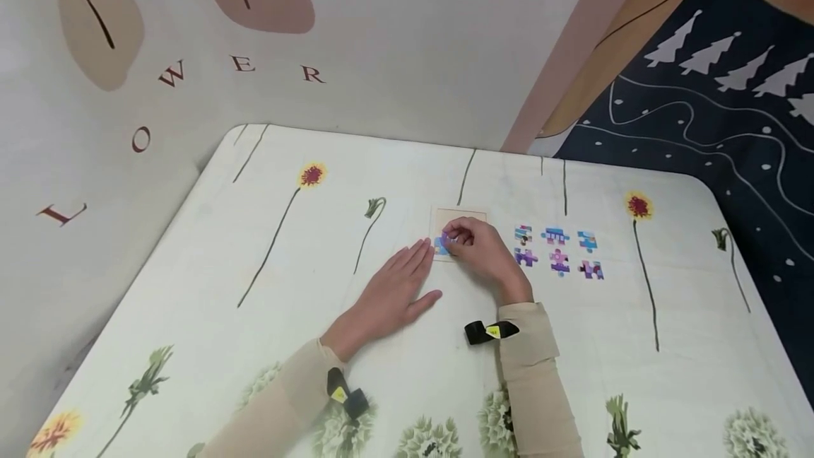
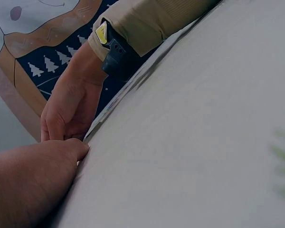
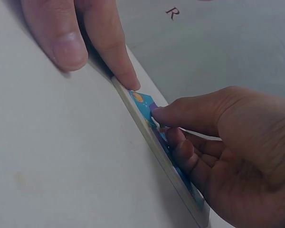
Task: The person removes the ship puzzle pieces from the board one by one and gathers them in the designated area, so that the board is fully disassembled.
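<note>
A shallow wooden puzzle tray (image 1: 461,211) lies on the table in front of me. My left hand (image 1: 391,297) rests on the cloth with straight fingers, a fingertip touching the tray's left corner; the right wrist view shows that fingertip (image 3: 132,81) at the rim. Over the tray my right hand (image 1: 482,251) pinches a purple puzzle piece (image 1: 446,237) between thumb and curled fingers. A blue puzzle piece (image 3: 140,99) lies in the tray's near left corner. The right hand hides much of the tray. In the left wrist view the tray's inside is hidden.
Several loose jigsaw pieces (image 1: 559,260) lie in two rows right of the tray. The table is covered with a flower-print cloth (image 1: 254,345). A pale wall (image 1: 407,55) stands behind it, and a dark tree-patterned hanging (image 1: 712,104) is at the right.
</note>
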The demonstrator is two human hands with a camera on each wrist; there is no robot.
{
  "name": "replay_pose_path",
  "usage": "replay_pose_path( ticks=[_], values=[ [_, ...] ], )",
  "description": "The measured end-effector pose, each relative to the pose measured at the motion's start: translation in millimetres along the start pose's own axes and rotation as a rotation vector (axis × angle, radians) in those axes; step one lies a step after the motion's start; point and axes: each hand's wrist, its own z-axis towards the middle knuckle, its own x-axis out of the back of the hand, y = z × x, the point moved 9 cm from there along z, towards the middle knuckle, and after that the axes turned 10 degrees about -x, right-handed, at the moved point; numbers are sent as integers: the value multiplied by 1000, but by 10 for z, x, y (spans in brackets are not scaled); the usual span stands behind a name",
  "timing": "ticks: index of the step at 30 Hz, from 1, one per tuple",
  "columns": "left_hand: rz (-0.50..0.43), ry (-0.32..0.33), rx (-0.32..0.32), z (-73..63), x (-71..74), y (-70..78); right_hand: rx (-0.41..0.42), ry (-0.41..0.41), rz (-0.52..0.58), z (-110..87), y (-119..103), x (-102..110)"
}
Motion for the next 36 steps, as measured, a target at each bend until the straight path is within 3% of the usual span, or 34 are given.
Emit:
replay_pose_path(
  ticks=[28,36],
  values=[
    [-21,-6,8,9,1,-11,-41,20,269,46,144,70],
    [-32,-13,19,2,1,-16,-49,100,371,-49,114,217]
  ],
)
